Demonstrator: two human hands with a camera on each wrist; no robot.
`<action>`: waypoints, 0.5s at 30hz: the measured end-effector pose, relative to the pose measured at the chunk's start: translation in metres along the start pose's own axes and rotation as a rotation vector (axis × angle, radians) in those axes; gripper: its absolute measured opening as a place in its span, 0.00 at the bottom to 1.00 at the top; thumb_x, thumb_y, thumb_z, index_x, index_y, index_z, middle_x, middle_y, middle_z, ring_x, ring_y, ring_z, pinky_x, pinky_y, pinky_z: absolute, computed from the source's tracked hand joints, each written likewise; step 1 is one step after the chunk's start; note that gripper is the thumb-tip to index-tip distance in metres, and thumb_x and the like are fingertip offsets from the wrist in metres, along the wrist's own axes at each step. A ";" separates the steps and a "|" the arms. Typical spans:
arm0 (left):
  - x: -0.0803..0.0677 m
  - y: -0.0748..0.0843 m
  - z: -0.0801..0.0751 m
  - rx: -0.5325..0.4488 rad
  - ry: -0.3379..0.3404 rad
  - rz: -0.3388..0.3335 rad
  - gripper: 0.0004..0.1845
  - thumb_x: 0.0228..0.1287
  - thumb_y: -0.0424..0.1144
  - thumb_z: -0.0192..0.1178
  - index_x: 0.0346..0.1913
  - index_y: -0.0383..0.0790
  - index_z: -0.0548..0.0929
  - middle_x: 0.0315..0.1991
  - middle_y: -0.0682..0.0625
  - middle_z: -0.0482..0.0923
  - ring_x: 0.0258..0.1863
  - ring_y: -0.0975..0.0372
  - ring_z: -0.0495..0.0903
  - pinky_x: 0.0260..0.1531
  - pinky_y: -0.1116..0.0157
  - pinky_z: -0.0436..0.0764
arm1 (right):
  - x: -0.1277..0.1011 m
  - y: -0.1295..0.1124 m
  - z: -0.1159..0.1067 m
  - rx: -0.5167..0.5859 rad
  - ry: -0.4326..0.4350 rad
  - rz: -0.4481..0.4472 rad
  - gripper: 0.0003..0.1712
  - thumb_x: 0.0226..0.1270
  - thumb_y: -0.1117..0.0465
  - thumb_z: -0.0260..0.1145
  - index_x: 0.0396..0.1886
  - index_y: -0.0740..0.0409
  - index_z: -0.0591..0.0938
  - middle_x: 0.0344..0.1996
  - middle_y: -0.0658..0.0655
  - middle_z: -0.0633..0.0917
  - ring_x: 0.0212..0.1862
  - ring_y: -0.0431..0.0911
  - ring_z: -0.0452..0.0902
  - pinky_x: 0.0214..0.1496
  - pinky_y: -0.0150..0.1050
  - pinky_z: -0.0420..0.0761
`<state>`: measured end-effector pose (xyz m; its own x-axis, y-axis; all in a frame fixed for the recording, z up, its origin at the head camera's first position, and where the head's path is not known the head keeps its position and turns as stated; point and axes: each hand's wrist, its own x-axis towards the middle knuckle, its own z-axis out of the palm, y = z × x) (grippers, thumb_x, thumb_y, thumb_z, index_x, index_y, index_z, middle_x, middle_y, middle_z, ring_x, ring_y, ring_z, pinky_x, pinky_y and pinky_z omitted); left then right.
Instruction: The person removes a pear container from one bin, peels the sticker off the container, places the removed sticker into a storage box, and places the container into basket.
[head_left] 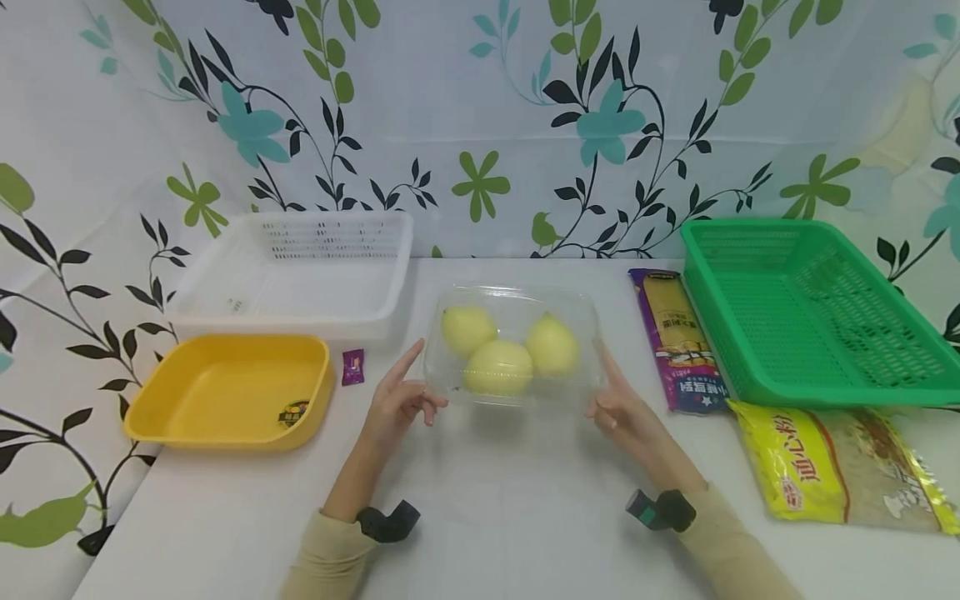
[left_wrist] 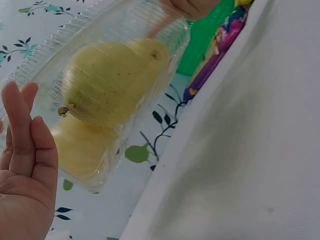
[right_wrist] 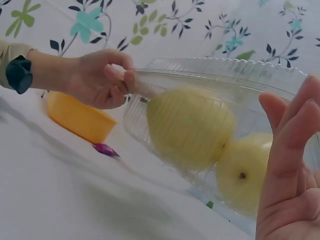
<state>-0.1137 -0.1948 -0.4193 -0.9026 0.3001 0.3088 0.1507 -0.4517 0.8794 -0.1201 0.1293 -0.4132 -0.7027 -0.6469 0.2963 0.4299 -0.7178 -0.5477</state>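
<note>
A clear plastic container (head_left: 517, 310) with three pale yellow, pear-like fruits (head_left: 499, 367) inside is held up between both hands, its shadow on the white table below. My left hand (head_left: 400, 402) grips its left end, the index finger stretched along the side and the other fingers bent. At the opposite end my right hand (head_left: 626, 412) holds it in much the same way. Tilted in the left wrist view, the container shows a speckled fruit (left_wrist: 102, 82) with a brown stem through the ribbed wall. The right wrist view shows my left hand (right_wrist: 102, 80) at the far rim.
On the left are a white basket (head_left: 386, 321), a yellow tray (head_left: 225, 354) with a small dark packet (head_left: 293, 412), and a purple wrapped candy (head_left: 353, 367). A purple pasta packet (head_left: 678, 333), a green basket (head_left: 840, 396) and a yellow bag (head_left: 810, 467) lie right.
</note>
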 end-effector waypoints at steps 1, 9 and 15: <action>0.004 -0.004 -0.012 0.012 -0.001 0.032 0.26 0.55 0.29 0.35 0.59 0.38 0.45 0.22 0.40 0.75 0.12 0.56 0.70 0.19 0.64 0.72 | 0.006 0.000 0.002 -0.001 0.003 0.003 0.40 0.53 0.77 0.34 0.58 0.36 0.38 0.26 0.59 0.74 0.20 0.43 0.68 0.20 0.28 0.66; 0.028 -0.022 -0.095 -0.057 0.133 0.161 0.24 0.55 0.28 0.33 0.58 0.35 0.48 0.20 0.33 0.72 0.13 0.49 0.70 0.15 0.58 0.70 | 0.058 -0.002 0.016 0.005 -0.010 0.003 0.39 0.53 0.77 0.34 0.58 0.35 0.43 0.43 0.59 0.66 0.21 0.44 0.68 0.22 0.28 0.68; 0.042 -0.007 -0.150 -0.007 0.265 0.255 0.21 0.57 0.33 0.37 0.55 0.36 0.56 0.24 0.29 0.71 0.18 0.42 0.70 0.22 0.51 0.69 | 0.099 0.005 0.024 -0.007 0.061 0.052 0.39 0.52 0.77 0.37 0.57 0.34 0.48 0.34 0.60 0.68 0.23 0.44 0.69 0.20 0.26 0.66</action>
<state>-0.2132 -0.3048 -0.4668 -0.9097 -0.0505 0.4122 0.3822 -0.4901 0.7834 -0.1739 0.0554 -0.3682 -0.7129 -0.6662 0.2190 0.4628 -0.6816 -0.5668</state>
